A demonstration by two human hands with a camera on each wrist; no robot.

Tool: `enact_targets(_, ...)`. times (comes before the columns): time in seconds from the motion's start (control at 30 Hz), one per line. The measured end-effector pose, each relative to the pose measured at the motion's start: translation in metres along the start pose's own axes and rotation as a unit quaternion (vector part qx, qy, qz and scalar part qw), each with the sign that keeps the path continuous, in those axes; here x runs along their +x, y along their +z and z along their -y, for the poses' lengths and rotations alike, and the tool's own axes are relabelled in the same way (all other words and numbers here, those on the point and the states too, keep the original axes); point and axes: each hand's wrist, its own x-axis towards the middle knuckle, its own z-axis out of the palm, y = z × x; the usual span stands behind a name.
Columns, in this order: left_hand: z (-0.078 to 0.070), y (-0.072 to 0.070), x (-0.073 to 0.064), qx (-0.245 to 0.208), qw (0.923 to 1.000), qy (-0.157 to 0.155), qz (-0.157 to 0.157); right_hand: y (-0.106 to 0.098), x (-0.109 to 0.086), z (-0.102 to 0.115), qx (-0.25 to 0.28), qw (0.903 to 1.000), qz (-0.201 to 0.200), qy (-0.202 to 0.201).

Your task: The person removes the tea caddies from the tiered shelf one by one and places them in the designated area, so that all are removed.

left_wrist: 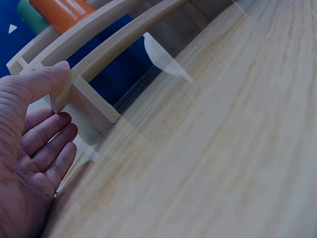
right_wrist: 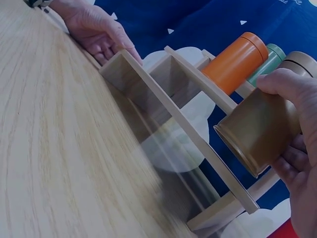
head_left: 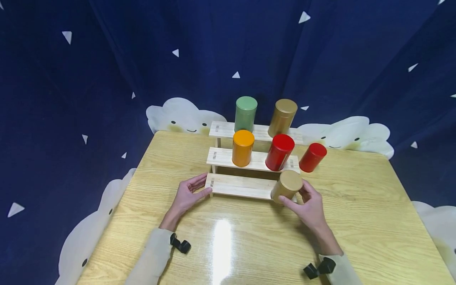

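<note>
A three-step wooden rack (head_left: 242, 185) stands on the table. My left hand (head_left: 187, 196) holds the left end of its lowest step, the thumb (left_wrist: 52, 77) on the board's edge. At the right end of that step, my right hand (head_left: 311, 206) grips a gold canister (head_left: 289, 184) between thumb and fingers. In the right wrist view the canister's base is close over the lowest board (right_wrist: 198, 139). On the middle step stand an orange canister (head_left: 243, 148) and a red canister (head_left: 280, 152). A green canister (head_left: 245, 114) and another gold canister (head_left: 282, 117) occupy the top step.
A second red canister (head_left: 312, 157) sits on the table just right of the rack. The wooden table (head_left: 363, 221) extends around the rack, and a dark blue curtain (head_left: 213, 47) with white triangles and clouds hangs behind it.
</note>
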Motion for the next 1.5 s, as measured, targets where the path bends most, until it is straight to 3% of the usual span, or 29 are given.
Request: enact_targets(1.5, -0.001, 0.001, 0.002, -0.009, 0.9999, 0.011, -0.004, -0.037, 0.001, -0.010, 0.020, 0.9967, -0.078, 0.008)
